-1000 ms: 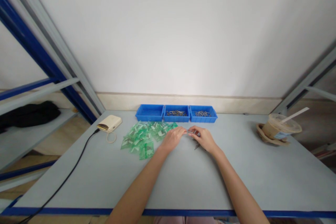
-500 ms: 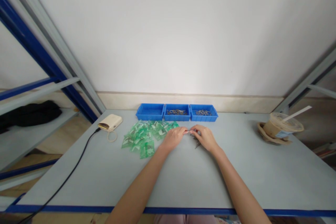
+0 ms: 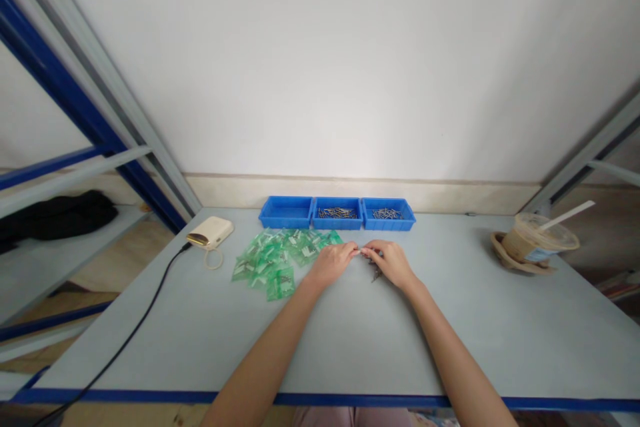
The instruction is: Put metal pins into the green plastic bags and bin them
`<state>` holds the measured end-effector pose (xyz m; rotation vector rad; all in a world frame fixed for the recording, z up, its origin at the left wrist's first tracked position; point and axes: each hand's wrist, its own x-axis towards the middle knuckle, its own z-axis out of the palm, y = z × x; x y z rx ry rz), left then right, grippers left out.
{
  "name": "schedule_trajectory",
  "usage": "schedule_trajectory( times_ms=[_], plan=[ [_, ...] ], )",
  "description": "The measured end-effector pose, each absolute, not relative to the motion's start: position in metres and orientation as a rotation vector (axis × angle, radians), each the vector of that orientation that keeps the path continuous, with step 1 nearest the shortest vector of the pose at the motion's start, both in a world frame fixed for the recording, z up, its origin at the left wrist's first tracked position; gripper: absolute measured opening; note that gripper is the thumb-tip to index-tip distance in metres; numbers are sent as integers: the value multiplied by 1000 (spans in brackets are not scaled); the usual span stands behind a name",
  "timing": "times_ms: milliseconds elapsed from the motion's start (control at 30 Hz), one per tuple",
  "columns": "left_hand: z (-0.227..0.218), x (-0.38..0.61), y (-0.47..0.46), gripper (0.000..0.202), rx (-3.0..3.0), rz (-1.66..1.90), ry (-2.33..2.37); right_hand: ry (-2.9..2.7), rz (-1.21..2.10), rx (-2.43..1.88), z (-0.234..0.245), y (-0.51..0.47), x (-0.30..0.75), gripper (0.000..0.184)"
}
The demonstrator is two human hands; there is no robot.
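Observation:
My left hand (image 3: pixel 334 263) and my right hand (image 3: pixel 389 260) meet fingertip to fingertip above the middle of the table. Both are closed in a pinch around something small and pale, too tiny to make out. Several loose metal screws (image 3: pixel 375 272) lie on the table under my right fingers, partly hidden by them. Left of my left hand spreads a pile of green-tinted plastic bags (image 3: pixel 270 257) with small metal pieces inside. Behind the hands stand a blue bin with screws (image 3: pixel 337 223), a second blue bin with screws (image 3: pixel 389 225) and an empty blue bin (image 3: pixel 286 221).
A cream-coloured device (image 3: pixel 213 232) with a loop strap and a black cable (image 3: pixel 150 320) lies at the left. At the right a plastic drink cup (image 3: pixel 533 240) with a straw sits in a cardboard holder (image 3: pixel 520 262). The wall (image 3: pixel 350 80) rises behind the table (image 3: pixel 360 353).
My hands stay almost in place. The fingertips have drawn slightly closer together, and the thin metal piece seen between them earlier is now less visible.

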<state>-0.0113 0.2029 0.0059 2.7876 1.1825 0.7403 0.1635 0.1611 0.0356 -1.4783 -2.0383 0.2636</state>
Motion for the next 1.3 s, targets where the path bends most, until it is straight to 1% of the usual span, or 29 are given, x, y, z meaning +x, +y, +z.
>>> schedule_trajectory(
  times_ms=[133,267,467,567,667,867,900,1000,1133,1200,1300],
  plan=[
    [8,-12,202,30,2787,730,1155,-2016,343,-1457,36,161,163,29],
    [6,-12,203,33,2789,730,1160,-1999,325,-1421,35,162,164,29],
    [5,-12,203,34,2765,759,1167,-2036,356,-1441,37,161,164,38],
    [8,-13,201,33,2797,724,1151,-1999,361,-1415,36,161,164,32],
    [9,-14,200,34,2813,735,1145,-2005,340,-1378,35,162,165,31],
    [4,-13,201,36,2800,889,1135,-2034,384,-1402,36,161,164,40],
    [4,-12,201,37,2792,940,1113,-2026,400,-1394,36,161,163,39],
    [5,-12,198,36,2758,1066,1010,-1964,456,-1334,36,161,163,29],
    [7,-12,195,39,2721,1118,920,-1897,542,-1235,34,163,162,28],
    [6,-11,196,42,2681,1135,919,-1890,622,-1206,33,163,162,29],
    [4,-10,199,48,2552,1170,937,-1865,762,-1191,31,167,162,25]
  ],
)
